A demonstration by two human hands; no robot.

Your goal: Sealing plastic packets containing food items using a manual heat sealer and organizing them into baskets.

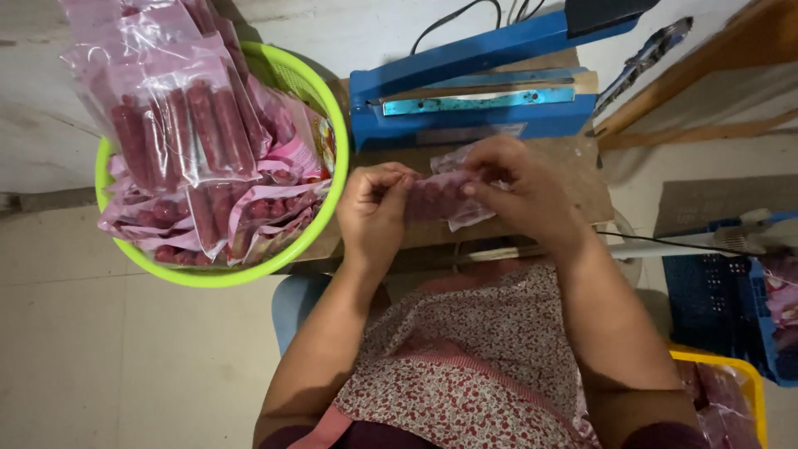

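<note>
Both hands (449, 195) grip pink packet (440, 199) | contents blurred | basket (324, 91) cropped

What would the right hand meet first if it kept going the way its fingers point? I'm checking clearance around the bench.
The right hand points leftward across the clear packet it holds; it would probably meet the left hand first.

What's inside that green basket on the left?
The green basket is heaped with clear plastic packets of red sausage-like sticks, some with pink printed fronts, piled above its rim. The lower layers and the basket's bottom are covered by the pile.
</note>
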